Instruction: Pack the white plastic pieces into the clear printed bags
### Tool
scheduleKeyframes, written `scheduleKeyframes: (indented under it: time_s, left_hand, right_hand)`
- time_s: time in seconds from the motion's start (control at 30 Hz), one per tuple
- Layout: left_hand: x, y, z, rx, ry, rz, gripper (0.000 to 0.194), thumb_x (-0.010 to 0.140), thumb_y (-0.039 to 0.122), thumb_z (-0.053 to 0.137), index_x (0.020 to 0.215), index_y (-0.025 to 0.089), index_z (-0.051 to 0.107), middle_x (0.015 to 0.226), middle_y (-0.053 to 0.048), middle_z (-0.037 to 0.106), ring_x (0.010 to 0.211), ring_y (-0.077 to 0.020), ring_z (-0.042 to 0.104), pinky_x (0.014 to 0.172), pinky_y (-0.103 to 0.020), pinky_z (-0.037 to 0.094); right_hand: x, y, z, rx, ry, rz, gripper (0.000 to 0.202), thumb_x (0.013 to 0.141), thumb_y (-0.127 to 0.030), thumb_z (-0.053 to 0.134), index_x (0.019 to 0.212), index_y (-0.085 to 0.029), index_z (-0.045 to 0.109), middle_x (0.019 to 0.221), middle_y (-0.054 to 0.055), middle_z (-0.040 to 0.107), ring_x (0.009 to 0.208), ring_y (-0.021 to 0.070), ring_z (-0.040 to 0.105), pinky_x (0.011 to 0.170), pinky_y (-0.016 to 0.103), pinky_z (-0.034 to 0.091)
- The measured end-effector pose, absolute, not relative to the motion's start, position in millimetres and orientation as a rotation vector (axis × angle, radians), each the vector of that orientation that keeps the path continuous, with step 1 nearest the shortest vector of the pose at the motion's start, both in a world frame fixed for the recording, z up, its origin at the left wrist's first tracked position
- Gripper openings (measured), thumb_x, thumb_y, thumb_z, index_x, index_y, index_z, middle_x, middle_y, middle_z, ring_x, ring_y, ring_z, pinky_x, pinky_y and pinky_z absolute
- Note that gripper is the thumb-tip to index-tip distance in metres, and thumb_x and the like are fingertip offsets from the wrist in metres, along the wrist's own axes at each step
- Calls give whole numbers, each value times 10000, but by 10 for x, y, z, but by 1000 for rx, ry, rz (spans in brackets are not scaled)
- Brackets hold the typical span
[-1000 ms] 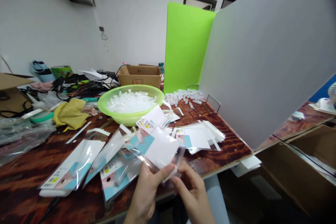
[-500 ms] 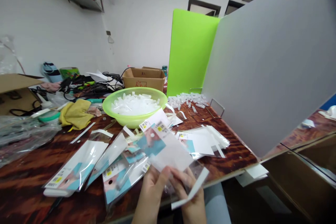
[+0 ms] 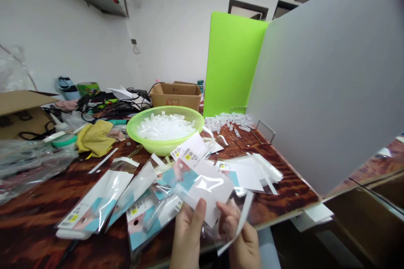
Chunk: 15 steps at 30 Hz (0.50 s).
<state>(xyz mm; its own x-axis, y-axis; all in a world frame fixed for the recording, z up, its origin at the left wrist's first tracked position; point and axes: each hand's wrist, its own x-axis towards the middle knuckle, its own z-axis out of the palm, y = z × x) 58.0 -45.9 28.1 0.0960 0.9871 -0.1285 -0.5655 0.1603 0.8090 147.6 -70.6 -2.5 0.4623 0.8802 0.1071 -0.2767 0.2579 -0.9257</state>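
Note:
My left hand [image 3: 188, 229] is closed on a clear plastic packet [image 3: 210, 185] with a white, pink and blue printed card inside, the thumb lying on its front. Curled at the packet's near end, my right hand [image 3: 240, 233] grips the clear film beside a white strip [image 3: 241, 222] along the flap. The packet tilts away from me over the table's front edge. Under and left of it lie more carded packets [image 3: 94, 199], some overlapping. Another stack of packets [image 3: 248, 172] rests to the right. Part of the right fingers is behind the film.
A green bowl [image 3: 134, 128] full of small white translucent pieces [image 3: 167, 126] stands beyond the packets. More such pieces [image 3: 225, 121] lie by the green and grey partition [image 3: 236, 63]. A yellow cloth [image 3: 94, 136], cardboard box [image 3: 176, 94] and cables are at the back left.
The packet has tilted flatter and now shows a bright glare. My right hand has shifted slightly right, its fingers spreading from the left hand. The view has turned a little.

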Motion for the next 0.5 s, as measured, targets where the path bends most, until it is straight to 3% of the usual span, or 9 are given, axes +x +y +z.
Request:
scheduleKeyframes:
  time_s: [0.1,0.2,0.27,0.37,0.5]
  left_hand:
    - [604,-453,318,578,889,1447,522,664,452,773,1073,169,613,969,-77,721,977,-266,648,844,-327,514]
    - [629,-457,255,614,993,1447,492,642,518,767,922,134,639,880,-106,733,889,-279,678,744,-316,542]
    - [614,-469,183,595,1012,1471,505,650,557,743,892,127,636,870,-120,733,883,-287,682,748,-325,543]
    - [505,-485,99,469,1086,1563,525,648,563,745,937,150,601,902,-97,730,917,-270,675,762,-300,534]
    - [233,-469,151,382,1112,1647,558,630,522,778,1030,185,582,887,-39,722,783,-209,682,643,-259,539]
  right_hand:
    - [1485,-685,159,-845,-591,1136,567,688,-709,600,917,-212,748,692,54,641,524,151,543,455,249,441]
    - [1416,-640,345,-950,-562,1096,462,601,-515,798,928,-207,690,724,19,640,564,126,550,503,212,445]
    - [1360,-600,397,-1035,-574,1064,457,593,-422,834,951,-208,647,730,0,647,588,111,558,530,185,448]
    - [1324,-524,365,-1028,-553,1170,353,693,-426,768,921,-203,618,686,-15,641,567,105,560,541,189,460]
    - [1400,-409,296,-1052,-637,1167,373,706,-451,754,948,-195,633,736,31,686,670,158,618,620,241,503]
